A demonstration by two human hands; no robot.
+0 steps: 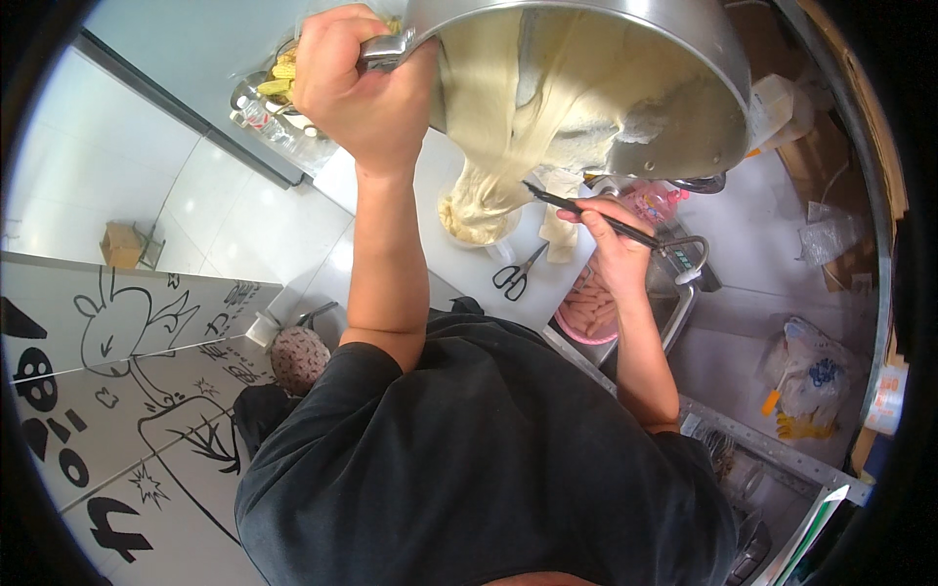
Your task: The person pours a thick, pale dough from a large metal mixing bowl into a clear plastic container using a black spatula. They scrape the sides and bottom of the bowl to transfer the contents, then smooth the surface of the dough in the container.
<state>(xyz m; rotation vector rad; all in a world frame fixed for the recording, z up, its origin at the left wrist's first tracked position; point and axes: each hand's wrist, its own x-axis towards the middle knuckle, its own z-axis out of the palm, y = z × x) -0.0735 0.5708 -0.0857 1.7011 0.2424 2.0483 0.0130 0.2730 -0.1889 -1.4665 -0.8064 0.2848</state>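
Observation:
My left hand (pixel 366 88) grips the side handle of a large stainless-steel pot (pixel 678 150), which is tipped high over the counter. Thick pale batter (pixel 506 139) hangs in stretchy folds from its mouth and runs into a white plastic jug (pixel 501 253). In my right hand (pixel 619 253) is a slim black utensil (pixel 579 209), its far tip close beside the stream of batter; its exact kind is unclear. Black-handled scissors (pixel 517 275) lie on the white counter (pixel 454 256) near the jug. A pale cloth or paper strip (pixel 560 234) lies between the jug and my right hand.
Below my right forearm, a pink basin (pixel 564 329) of sausages sits in a metal sink (pixel 674 322) with a faucet (pixel 696 249). A pink bottle (pixel 652 201) stands behind. Left are corn cobs (pixel 282 77), a clear bottle (pixel 256 113) and a patterned stool (pixel 299 359).

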